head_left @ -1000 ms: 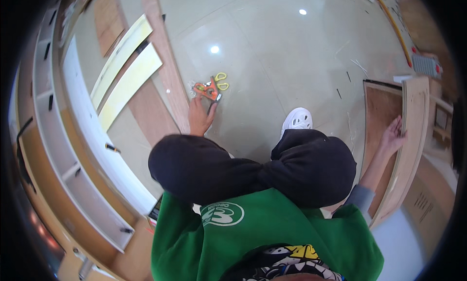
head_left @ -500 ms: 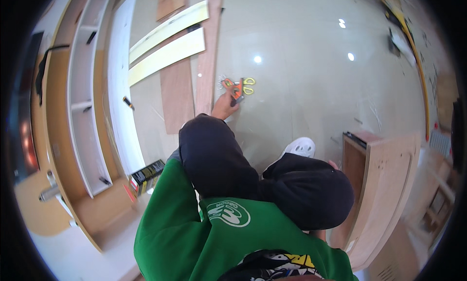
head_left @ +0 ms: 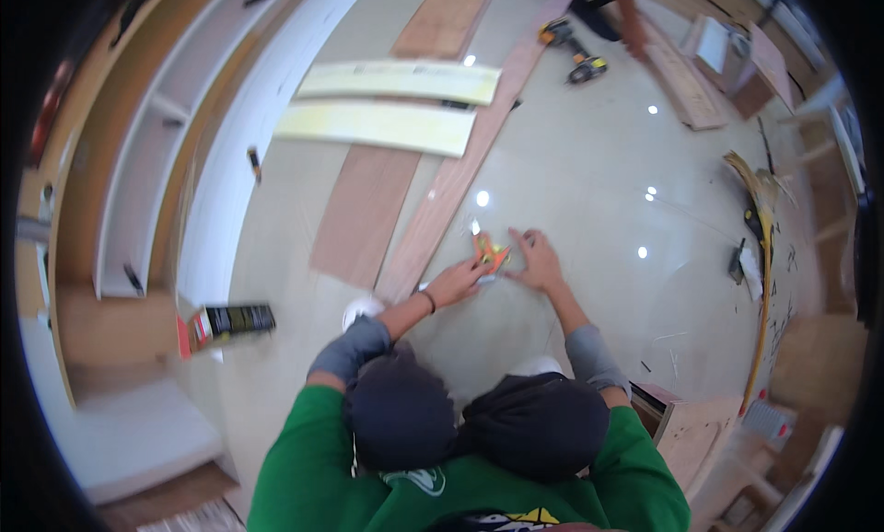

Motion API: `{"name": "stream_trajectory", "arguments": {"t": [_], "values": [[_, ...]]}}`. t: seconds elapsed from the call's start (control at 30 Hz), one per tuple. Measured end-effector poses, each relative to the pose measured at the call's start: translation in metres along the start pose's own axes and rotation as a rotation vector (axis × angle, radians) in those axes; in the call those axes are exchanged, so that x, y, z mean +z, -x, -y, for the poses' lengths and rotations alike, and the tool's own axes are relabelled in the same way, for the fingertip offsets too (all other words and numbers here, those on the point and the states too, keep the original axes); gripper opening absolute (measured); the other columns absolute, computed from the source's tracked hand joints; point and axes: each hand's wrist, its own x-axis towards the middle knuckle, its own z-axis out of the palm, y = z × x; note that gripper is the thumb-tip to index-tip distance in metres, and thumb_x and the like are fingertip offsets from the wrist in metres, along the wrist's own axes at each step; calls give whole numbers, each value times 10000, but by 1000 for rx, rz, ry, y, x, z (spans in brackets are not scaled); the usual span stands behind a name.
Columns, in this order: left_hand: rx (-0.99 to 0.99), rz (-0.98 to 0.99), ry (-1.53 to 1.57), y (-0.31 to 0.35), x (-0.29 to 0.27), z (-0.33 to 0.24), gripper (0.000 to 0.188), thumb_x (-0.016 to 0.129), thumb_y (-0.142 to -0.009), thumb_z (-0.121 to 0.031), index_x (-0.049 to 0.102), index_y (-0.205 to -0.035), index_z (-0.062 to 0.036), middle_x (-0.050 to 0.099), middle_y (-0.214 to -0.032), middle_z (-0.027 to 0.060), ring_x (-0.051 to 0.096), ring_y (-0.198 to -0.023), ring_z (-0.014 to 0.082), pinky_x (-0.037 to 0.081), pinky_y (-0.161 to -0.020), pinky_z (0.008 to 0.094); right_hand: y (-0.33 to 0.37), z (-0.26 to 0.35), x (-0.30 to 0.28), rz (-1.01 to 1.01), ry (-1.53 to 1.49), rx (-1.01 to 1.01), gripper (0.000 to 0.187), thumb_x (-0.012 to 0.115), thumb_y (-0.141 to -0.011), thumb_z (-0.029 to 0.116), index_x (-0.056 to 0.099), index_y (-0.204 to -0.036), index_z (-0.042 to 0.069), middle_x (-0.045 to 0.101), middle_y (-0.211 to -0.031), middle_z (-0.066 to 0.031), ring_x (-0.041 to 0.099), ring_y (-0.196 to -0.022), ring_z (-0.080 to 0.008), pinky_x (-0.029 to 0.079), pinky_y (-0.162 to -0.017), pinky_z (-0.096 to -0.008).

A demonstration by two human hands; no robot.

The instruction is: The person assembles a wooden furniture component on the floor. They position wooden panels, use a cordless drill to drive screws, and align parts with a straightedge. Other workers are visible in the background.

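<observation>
Just beyond my knees, my left hand (head_left: 463, 282) is closed on an orange and yellow-green hand tool (head_left: 493, 255) low over the tiled floor. The tool is blurred and partly covered by my fingers, so its exact kind is unclear. My right hand (head_left: 538, 261) is close to the tool's right side, thumb and fingers apart in a loose curve, with nothing held in it. A pale flat piece shows under the fingertips, too blurred to name.
Long wooden boards (head_left: 368, 210) and two cream strips (head_left: 378, 127) lie ahead to the left. A cordless drill (head_left: 573, 53) rests near another person's hand (head_left: 633, 37). White shelving (head_left: 138, 182) fills the left; a dark box (head_left: 238, 318) stands near it. A wooden drawer-like box (head_left: 686, 431) is at right.
My view has shifted, bringing the drill and another person's arm into sight. My right hand has come forward beside the left. The orange tool is now between my hands.
</observation>
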Motion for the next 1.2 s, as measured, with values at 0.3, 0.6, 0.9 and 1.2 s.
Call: {"name": "stream_trajectory", "arguments": {"t": [0.3, 0.6, 0.9, 1.2], "values": [[-73, -114, -76, 18, 4, -4, 494, 641, -814, -122, 448, -1254, -5, 553, -1106, 183, 582, -971, 339, 466, -869, 446, -16, 59, -3, 51, 52, -365, 703, 778, -685, 288, 536, -1332, 158, 462, -1340, -157, 419, -1311, -325, 291, -1116, -537], [-960, -547, -402, 267, -55, -11, 638, 632, -733, -78, 443, -1340, -24, 523, -1251, 228, 517, -1130, 406, 447, -958, 448, -24, 48, 58, 168, 153, -841, 428, 665, -846, 366, 583, -1138, 64, 546, -1060, -82, 508, -1116, -252, 344, -1071, -480], [-1187, -72, -117, 324, 1, -42, 1127, 892, -542, -315, 283, -1468, -108, 468, -1274, 166, 515, -1142, 382, 515, -944, 453, -27, 34, 59, 136, 387, -926, 325, 500, -961, 338, 574, -1129, 70, 538, -988, -82, 528, -1027, -237, 362, -1032, -454], [-1315, 126, -266, 323, -6, -39, 1135, 905, -509, -357, 316, -1453, -131, 460, -1300, 183, 513, -1158, 399, 481, -965, 503, 8, -49, -50, 225, 470, -844, 335, 596, -906, 304, 562, -1152, 79, 548, -1000, -70, 531, -1025, -235, 352, -1023, -459]]}}
